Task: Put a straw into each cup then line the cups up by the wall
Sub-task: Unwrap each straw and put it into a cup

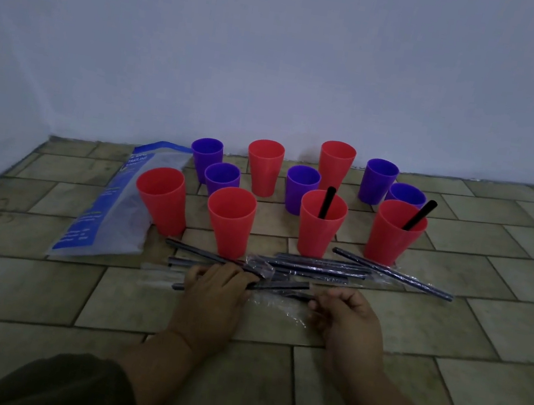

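- Standing beyond both hands, eleven cups [230, 221] were scattered, not lined up; only two red ones held straws.
- Loose straws [318, 267] lay just past the fingertips.
- Between them, the left hand [215, 284] and right hand [347, 316] pinched one wrapped straw [280, 287].

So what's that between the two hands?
Black straws in crinkly clear wrapper lie between the left hand and right hand, in the head view.

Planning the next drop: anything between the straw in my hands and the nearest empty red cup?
Only loose straws on the floor in front of the cup; its mouth is open. The held straw has clear wrap on.
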